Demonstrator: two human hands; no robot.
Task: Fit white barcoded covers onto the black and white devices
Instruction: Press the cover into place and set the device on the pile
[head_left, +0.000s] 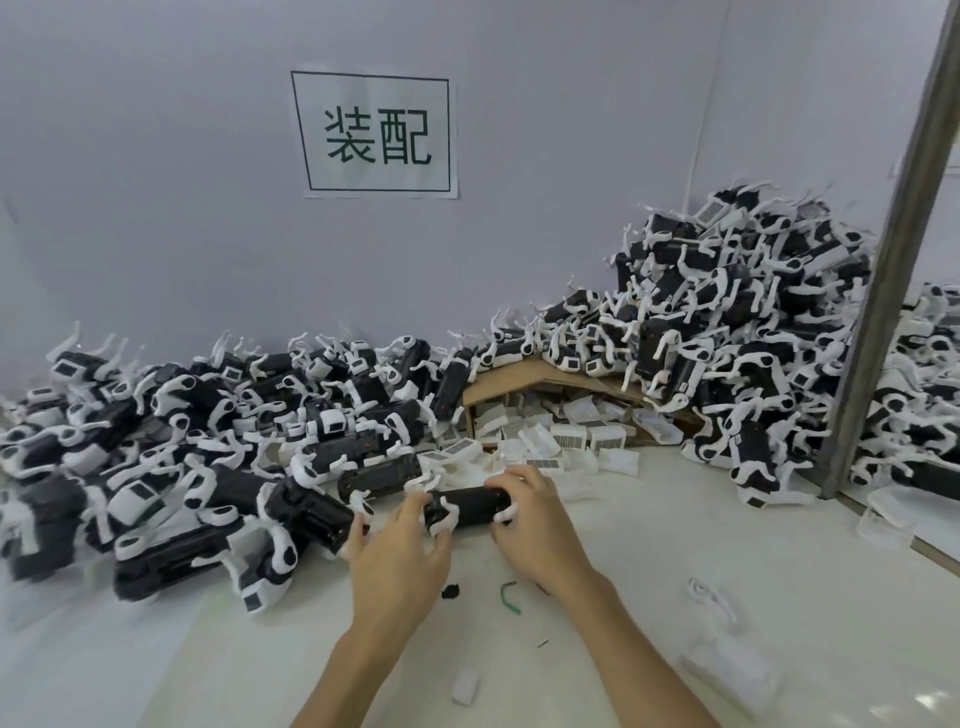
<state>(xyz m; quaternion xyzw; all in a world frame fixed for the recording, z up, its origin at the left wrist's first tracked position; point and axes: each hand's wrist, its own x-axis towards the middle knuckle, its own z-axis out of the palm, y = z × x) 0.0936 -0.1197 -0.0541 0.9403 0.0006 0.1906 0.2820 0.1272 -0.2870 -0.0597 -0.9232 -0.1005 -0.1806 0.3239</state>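
My two hands hold one black and white device (470, 506) between them, just above the table (623, 597) near its middle. The left hand (400, 551) curls its fingers round the left end, where white legs stick out. The right hand (535, 514) wraps the right end and hides it from me. I cannot tell whether a cover sits on this unit, since only its dark upper face shows. Just behind the hands, white barcoded covers (566, 441) spill from a tipped cardboard box (524, 376) whose far side is buried. A left heap of devices (182, 441) is blurred and cut off at the edge. A taller right heap (727, 338) runs behind a metal post (893, 249). Near my wrists lie a green scrap (510, 597) and a small black bit (451, 591), both too small to identify. A paper sign (375, 134) hangs on the wall.
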